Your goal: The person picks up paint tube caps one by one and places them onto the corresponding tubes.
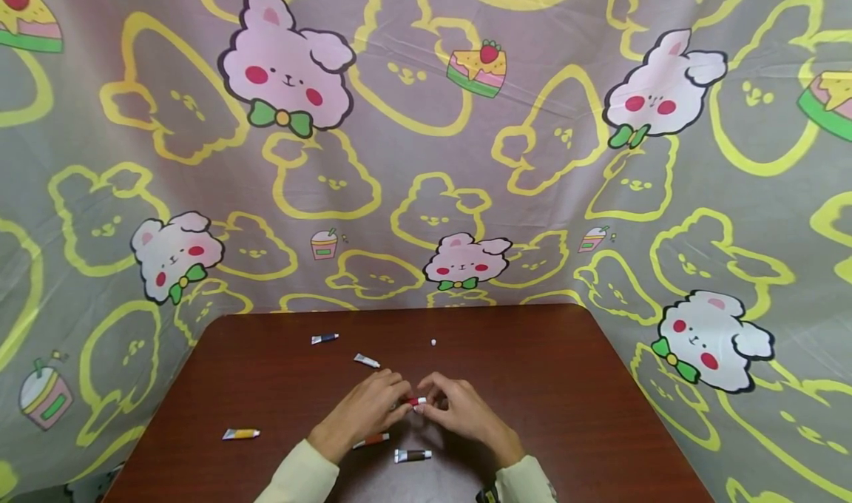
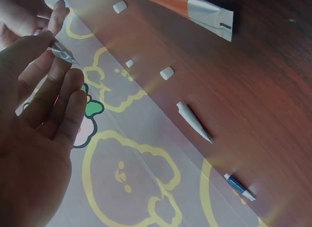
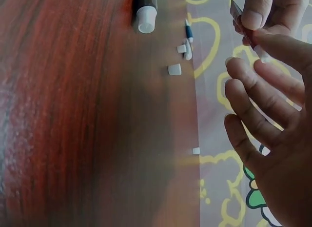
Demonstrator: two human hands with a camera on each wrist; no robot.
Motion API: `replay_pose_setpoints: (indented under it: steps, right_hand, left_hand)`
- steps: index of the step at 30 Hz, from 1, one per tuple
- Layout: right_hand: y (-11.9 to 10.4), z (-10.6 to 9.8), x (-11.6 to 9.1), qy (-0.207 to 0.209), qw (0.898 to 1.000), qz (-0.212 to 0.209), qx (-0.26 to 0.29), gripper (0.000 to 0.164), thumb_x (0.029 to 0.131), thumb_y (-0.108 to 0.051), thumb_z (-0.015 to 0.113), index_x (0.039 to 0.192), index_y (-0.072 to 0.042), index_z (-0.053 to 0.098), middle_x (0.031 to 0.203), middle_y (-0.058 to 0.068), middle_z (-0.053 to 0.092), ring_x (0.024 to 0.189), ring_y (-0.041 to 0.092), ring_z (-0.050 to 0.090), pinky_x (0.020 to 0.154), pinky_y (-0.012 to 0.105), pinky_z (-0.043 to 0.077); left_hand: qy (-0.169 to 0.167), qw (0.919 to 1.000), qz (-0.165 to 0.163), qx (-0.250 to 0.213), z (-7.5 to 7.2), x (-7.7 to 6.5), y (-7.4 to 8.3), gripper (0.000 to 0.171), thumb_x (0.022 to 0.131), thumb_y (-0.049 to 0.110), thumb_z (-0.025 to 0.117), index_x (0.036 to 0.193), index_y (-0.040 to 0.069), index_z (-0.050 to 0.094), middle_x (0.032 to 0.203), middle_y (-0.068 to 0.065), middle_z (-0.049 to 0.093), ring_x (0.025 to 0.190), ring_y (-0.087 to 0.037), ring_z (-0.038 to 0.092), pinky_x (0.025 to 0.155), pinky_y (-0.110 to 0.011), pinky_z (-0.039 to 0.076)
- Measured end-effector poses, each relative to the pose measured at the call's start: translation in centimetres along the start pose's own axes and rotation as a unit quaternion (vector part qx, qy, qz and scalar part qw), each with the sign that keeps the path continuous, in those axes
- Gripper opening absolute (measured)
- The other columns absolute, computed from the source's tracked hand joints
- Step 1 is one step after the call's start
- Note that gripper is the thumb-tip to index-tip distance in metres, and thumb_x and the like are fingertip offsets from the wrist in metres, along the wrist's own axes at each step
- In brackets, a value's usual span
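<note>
Centrally, near table edge: left hand (image 1: 364, 407) and right hand (image 1: 459, 408) both pinch small red paint tube (image 1: 416, 401) between fingertips, above dark wooden table (image 1: 566, 385). Brown tube (image 1: 413, 456) lies nearer; white cap (image 1: 433, 342) farther.

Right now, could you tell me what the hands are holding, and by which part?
Both hands pinch one small red paint tube: the left hand at its crimped tail end, the right hand at its cap end.

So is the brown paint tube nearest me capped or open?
Capped: the brown tube lies flat on the table with a white cap on its end.
</note>
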State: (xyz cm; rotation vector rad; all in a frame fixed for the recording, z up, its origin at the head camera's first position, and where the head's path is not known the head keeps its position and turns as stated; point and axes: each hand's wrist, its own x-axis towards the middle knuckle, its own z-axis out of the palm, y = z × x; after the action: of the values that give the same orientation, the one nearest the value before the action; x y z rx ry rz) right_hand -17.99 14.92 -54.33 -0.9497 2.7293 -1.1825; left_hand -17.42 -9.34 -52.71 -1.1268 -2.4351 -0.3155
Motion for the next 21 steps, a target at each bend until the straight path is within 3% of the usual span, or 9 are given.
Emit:
replay_pose_setpoints:
  steps: [8,14,21]
  right_hand:
    - [-0.14,-0.1,-0.23,0.009,1.0,0.004,0.004,0.013,0.099,-0.015,0.08,0.103,-0.021,0.069,0.091,-0.01,0.074,0.084,-0.003,0.066,0.076,0.024,0.057]
    - [-0.21,-0.2,-0.18,0.007,1.0,0.003,0.001,0.006,0.102,-0.02,0.078,0.102,-0.017,0.074,0.093,-0.007,0.075,0.084,-0.003,0.066,0.076,0.025,0.058]
    - [-0.16,-0.15,-0.29,0.008,1.0,-0.009,-0.011,0.012,0.107,-0.03,0.071,0.102,-0.019,0.075,0.095,-0.009,0.076,0.085,-0.003,0.065,0.078,0.023,0.056]
  left_hand:
    - [-0.002,1.0,-0.002,-0.002,0.11,0.0,0.1,0.016,0.092,0.028,0.087,0.096,0.02,0.074,0.091,0.008,0.068,0.086,-0.011,0.063,0.102,-0.036,0.057]
    - [-0.025,0.9995,-0.017,-0.01,-0.09,0.0,0.14,0.014,0.095,0.029,0.084,0.098,0.02,0.074,0.093,0.008,0.068,0.09,-0.012,0.064,0.107,-0.039,0.056]
    - [-0.022,0.9996,-0.014,-0.013,-0.12,-0.02,0.09,0.015,0.095,0.029,0.084,0.098,0.019,0.074,0.094,0.008,0.069,0.089,-0.011,0.064,0.104,-0.037,0.057]
